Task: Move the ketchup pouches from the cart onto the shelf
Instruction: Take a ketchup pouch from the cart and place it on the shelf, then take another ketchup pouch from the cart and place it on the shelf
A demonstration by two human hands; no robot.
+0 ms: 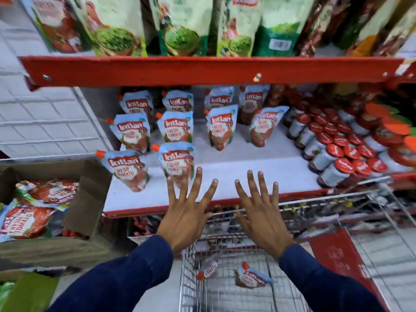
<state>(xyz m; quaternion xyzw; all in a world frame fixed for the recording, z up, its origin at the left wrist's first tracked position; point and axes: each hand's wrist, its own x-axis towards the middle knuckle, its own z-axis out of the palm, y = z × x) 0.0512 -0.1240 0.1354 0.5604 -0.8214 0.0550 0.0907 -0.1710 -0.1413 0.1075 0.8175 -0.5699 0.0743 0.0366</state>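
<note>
While both hands, left hand [186, 212] and right hand [261, 215], hover spread and empty near the shelf [247, 176], ketchup pouches [155, 134] stand there; seemingly two pouches [249, 275] lie in the cart [225, 289].

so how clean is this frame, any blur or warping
Head view: wide-angle warp bows the red shelf edge; the jars and cart at right smear with motion blur; both open hands, left hand and right hand, and the shelf pouches stay fairly sharp.
</note>
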